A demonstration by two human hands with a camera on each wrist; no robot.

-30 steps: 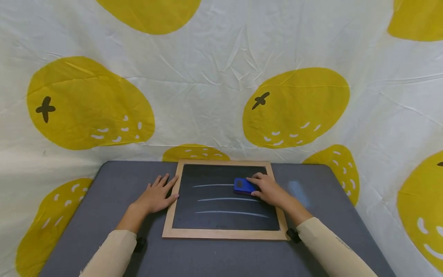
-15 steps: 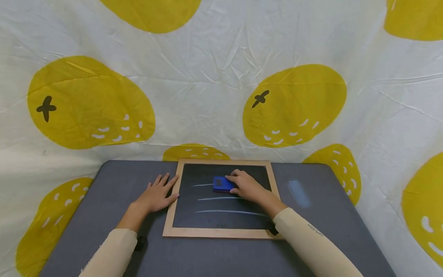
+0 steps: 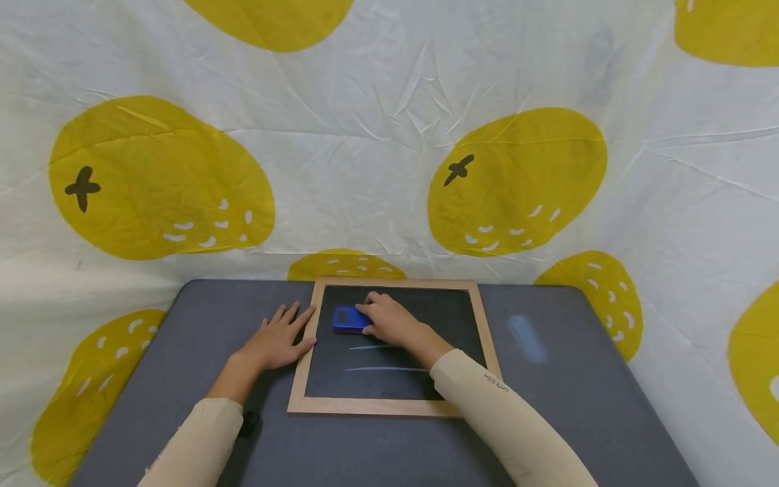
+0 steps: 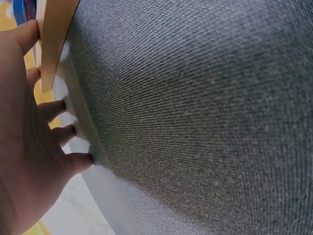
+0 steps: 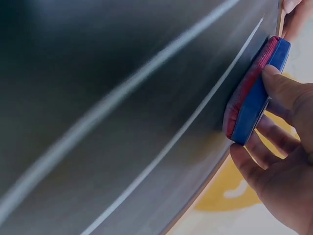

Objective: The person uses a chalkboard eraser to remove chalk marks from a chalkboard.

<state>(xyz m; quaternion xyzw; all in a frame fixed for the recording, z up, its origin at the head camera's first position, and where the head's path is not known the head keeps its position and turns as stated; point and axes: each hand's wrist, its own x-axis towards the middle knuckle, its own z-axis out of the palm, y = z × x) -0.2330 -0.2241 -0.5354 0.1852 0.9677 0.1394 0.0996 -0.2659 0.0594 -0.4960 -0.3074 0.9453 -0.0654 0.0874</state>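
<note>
Eraser (image 3: 347, 320) is sitting upper L on chalkboard (image 3: 450, 318), R hand (image 3: 392, 320) clamping fingers on it; L hand (image 3: 276, 343) is touching frame (image 3: 365, 406), fingers apart. Upper strip's prob. nearing done; 2 chalk lines (image 3: 386, 369) remaining.

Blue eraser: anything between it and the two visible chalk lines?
Nothing visible. The right hand grips the blue eraser, and only bare blackboard shows between the eraser and the chalk lines.
</note>
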